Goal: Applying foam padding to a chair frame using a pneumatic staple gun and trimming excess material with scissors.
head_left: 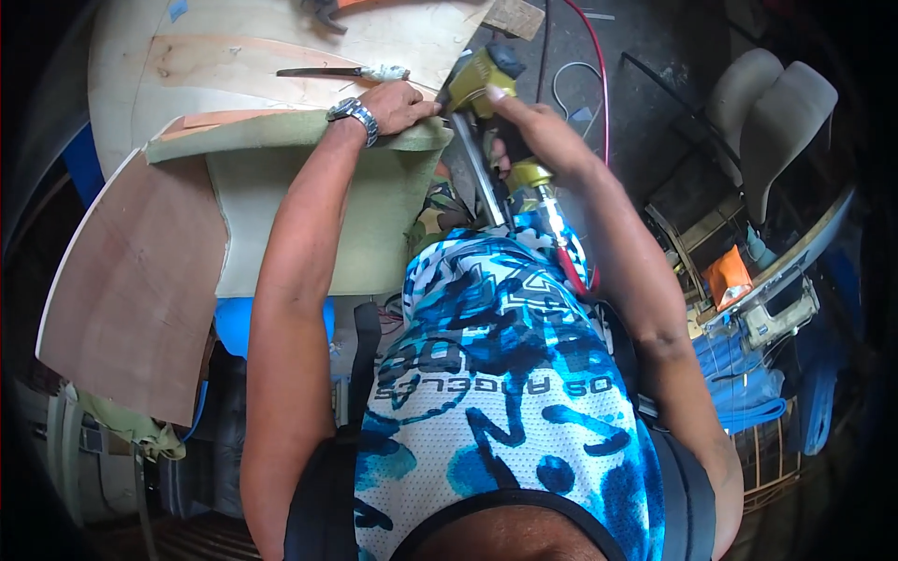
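Observation:
My left hand [394, 108], a watch at its wrist, grips the folded edge of pale green padded fabric [313, 224], its fingers curled over the top. The fabric lies against a curved plywood piece [136, 252] with orange-tinted strips along the upper edge. My right hand [524, 126] is closed on a yellow-and-black pneumatic tool [482, 79], with a silver fitting and red hose below. The tool's nose is just right of my left fingertips. A dark-bladed knife [323, 72] with a wrapped handle lies on the pale plywood worktop [187, 93] above my left hand.
A wood offcut [513, 19] and hoses [606, 112] lie at top right. Curved grey padded pieces [786, 112] stand further right. An orange pouch [727, 276] and a sewing machine [776, 313] sit below them, beside blue sheeting [739, 383]. A dark claw-like tool [327, 21] lies at the top.

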Action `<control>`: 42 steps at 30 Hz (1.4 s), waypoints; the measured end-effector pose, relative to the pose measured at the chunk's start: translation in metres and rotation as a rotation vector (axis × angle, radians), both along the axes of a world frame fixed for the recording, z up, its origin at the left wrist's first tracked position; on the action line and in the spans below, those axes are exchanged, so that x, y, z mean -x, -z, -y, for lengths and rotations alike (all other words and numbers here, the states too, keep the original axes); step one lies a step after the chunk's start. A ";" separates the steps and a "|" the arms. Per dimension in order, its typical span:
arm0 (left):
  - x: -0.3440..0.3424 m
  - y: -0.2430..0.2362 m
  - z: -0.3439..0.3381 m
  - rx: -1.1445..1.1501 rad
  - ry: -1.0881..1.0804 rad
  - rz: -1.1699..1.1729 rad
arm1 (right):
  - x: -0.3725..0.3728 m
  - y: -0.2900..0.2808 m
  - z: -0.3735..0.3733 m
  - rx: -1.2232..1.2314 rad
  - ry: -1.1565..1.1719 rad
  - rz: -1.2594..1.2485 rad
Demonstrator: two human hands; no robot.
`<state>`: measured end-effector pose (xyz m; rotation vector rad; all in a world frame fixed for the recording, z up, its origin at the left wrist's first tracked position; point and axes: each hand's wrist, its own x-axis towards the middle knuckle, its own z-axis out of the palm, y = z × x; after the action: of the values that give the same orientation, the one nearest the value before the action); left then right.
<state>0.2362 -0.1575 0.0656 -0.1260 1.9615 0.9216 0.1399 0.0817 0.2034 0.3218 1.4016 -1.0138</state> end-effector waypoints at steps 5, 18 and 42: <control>-0.016 -0.029 0.029 0.080 0.111 -0.174 | 0.012 -0.015 -0.002 -0.029 0.035 0.030; -0.007 -0.011 0.008 0.144 -0.017 -0.123 | -0.012 -0.001 0.003 -0.089 0.073 0.074; -0.018 0.008 0.009 0.003 -0.065 -0.144 | -0.019 0.015 0.029 -0.061 -0.016 0.086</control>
<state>0.2542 -0.1669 0.0572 -0.1287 2.1023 0.9936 0.1587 0.0522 0.1884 0.3940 1.3568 -0.9349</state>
